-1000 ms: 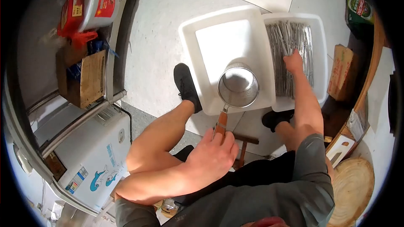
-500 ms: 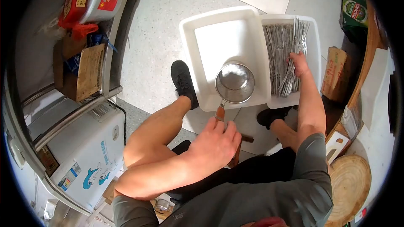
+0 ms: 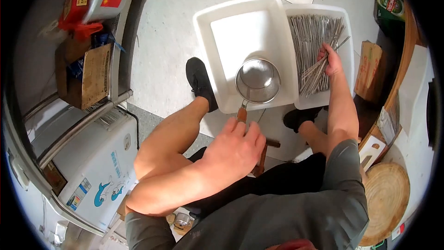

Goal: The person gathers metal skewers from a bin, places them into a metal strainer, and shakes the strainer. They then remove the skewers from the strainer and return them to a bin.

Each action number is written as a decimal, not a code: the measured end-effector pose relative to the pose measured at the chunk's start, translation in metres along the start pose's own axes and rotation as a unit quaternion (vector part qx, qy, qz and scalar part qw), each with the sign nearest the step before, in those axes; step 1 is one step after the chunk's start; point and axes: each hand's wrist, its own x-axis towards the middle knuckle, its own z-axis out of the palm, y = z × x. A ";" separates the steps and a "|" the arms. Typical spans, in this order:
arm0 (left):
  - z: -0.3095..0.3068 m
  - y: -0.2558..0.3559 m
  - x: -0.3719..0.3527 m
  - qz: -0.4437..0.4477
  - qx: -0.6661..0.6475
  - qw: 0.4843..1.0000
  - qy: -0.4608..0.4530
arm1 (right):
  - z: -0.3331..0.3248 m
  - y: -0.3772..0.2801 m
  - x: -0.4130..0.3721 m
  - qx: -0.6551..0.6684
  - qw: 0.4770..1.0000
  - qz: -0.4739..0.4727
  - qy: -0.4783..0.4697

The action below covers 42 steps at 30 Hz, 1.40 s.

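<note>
My left hand [image 3: 233,148] grips the wooden handle of a round metal mesh strainer [image 3: 257,80], which hangs over the near edge of an empty white tray [image 3: 208,28] on the floor. My right hand [image 3: 331,60] is closed on a bundle of thin metal skewers [image 3: 319,71], lifted at an angle from a second white tray [image 3: 349,51] on the right that holds many more skewers [image 3: 307,30]. My two black shoes rest on the floor beside the trays.
A white chest freezer [image 3: 99,162] stands at the lower left. A metal shelf [image 3: 78,65] with jars and cardboard is at upper left. Cardboard boxes [image 3: 370,69], a green carton [image 3: 391,2] and a round wooden board [image 3: 386,201] line the right.
My right hand has gone from resting flat on the skewers to gripping a bundle and lifting it, tilted. The strainer stays over the left tray.
</note>
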 end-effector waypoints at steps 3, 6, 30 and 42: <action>-0.006 -0.002 -0.002 -0.006 0.002 1.000 -0.028 | 0.011 -0.010 -0.016 -0.007 0.999 -0.036 0.018; 0.000 -0.003 -0.008 -0.041 -0.025 0.996 -0.081 | 0.033 -0.018 -0.046 -0.004 0.996 -0.088 -0.020; 0.114 -0.030 -0.030 -0.214 -0.373 0.831 0.354 | 0.164 0.109 -0.099 -0.198 0.891 -0.374 0.165; 0.106 -0.040 0.013 -0.190 -0.606 0.702 0.324 | 0.173 0.107 -0.111 -0.199 0.890 -0.388 0.133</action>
